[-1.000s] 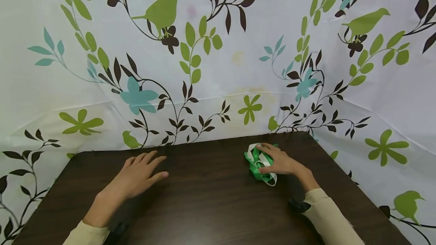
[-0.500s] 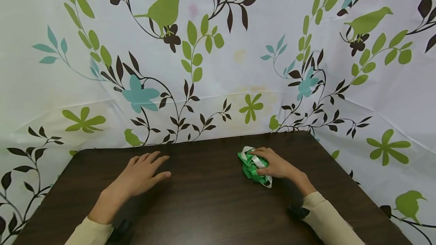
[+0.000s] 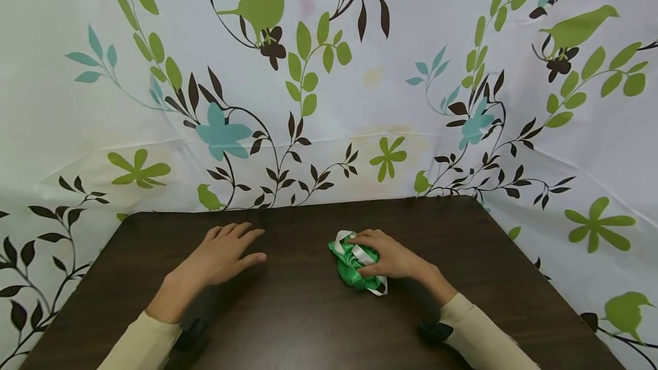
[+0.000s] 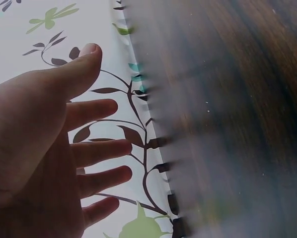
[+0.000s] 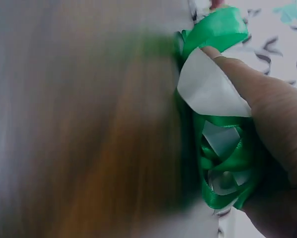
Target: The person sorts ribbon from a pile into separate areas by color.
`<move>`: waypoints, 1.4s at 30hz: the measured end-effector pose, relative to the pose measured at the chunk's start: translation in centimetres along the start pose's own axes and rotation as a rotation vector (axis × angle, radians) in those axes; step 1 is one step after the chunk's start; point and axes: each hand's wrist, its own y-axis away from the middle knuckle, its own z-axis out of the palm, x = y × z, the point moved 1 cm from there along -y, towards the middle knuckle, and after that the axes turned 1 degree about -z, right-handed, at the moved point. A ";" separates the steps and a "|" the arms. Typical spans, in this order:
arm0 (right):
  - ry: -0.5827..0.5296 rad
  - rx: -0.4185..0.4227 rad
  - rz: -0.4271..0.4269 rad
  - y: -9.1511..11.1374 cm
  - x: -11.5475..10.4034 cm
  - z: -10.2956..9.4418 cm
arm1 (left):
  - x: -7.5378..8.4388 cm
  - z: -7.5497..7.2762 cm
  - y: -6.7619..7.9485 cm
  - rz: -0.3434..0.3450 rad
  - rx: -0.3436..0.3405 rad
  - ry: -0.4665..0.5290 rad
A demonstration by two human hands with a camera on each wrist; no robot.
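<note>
A loose bundle of green and white ribbon (image 3: 350,273) is over the dark table, a little right of its middle. My right hand (image 3: 393,257) grips it from the right, thumb and fingers round its side. In the right wrist view, loops of the satin ribbon (image 5: 223,29) stick out past the thumb; most of the fingers are hidden behind them. On the other side, my left hand (image 3: 221,257) hovers over the table with fingers spread. Nothing lies in its palm in the left wrist view, where the thumb and fingers (image 4: 101,151) show.
The dark wood-grain table (image 3: 303,324) has rounded far corners. Behind it and to the right hangs a white cloth (image 3: 329,159) printed with birds, leaves and flowers. A dark band or device (image 3: 436,331) sits under the right wrist.
My right hand has moved left and slightly nearer, carrying the ribbon bundle toward the table's middle. The left hand keeps its spread pose; the whole view has shifted slightly.
</note>
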 end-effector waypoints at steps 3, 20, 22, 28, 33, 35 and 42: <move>0.008 -0.018 -0.048 -0.6 -1.5 0.3 | 0.2 -0.1 -0.4 0.006 -0.011 0.004; 0.138 -0.022 -0.214 -3.5 -7.5 2.8 | 1.5 0.1 -1.7 0.080 0.001 0.259; 0.138 -0.018 -0.216 -3.6 -7.7 2.9 | 1.9 0.4 -1.8 0.065 0.019 0.294; 0.129 -0.029 -0.222 -3.7 -7.8 3.3 | 3.5 1.9 -2.5 -0.043 0.002 0.437; 0.107 -0.076 -0.218 -3.4 -8.2 2.9 | 4.6 2.9 -3.2 -0.179 -0.018 0.504; 0.091 -0.103 -0.206 -3.1 -8.5 2.1 | 5.0 3.1 -3.4 -0.222 -0.026 0.513; 0.090 -0.077 -0.123 -1.5 -9.6 -2.2 | 6.0 3.3 -3.2 -0.229 -0.012 0.545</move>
